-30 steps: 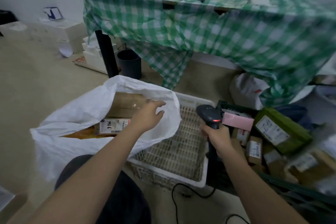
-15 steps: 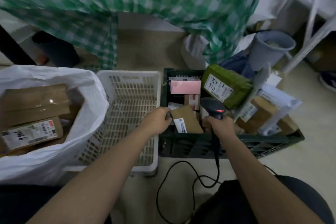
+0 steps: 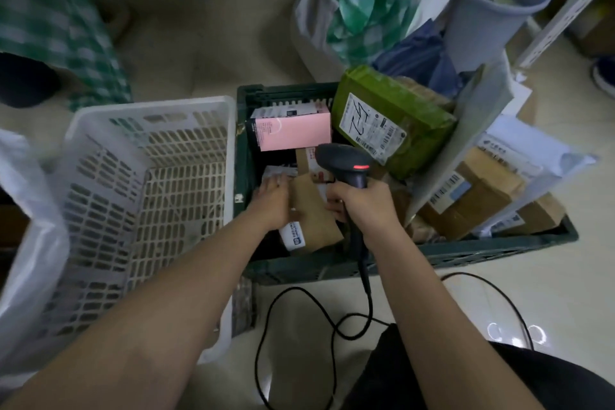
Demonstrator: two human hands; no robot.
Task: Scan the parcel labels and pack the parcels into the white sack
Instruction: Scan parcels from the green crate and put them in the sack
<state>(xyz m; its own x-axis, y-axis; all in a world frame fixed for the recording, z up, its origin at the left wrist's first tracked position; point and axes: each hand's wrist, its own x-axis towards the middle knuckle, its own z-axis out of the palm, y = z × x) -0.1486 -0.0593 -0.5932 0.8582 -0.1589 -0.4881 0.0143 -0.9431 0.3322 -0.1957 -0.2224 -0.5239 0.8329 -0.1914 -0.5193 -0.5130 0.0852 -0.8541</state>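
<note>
We reach into the dark green crate (image 3: 499, 245) with both hands. Our left hand (image 3: 273, 201) lies on a small brown cardboard parcel (image 3: 312, 215), with the fingers pointing away from us over its left side. We cannot tell if the fingers curl round it or just rest on it. The parcel is tilted, and a white label with a blue mark sticks out at its near corner. It sits in the near left part of the crate.

Our right hand (image 3: 366, 206) is wrapped tight round the handle of the black scanner (image 3: 346, 165). The scanner head points away from us and has a small red light on top. Its black cord (image 3: 299, 313) loops on the floor.

Behind the parcel lies a pink box (image 3: 293, 130). To the right is a green parcel (image 3: 399, 116) with a big white label. More brown boxes (image 3: 479, 196) are piled on the right side.

A white basket (image 3: 146, 183) stands just beside the crate on the left. The white sack (image 3: 30, 243) is at the far left edge, and we see only part of it.
</note>
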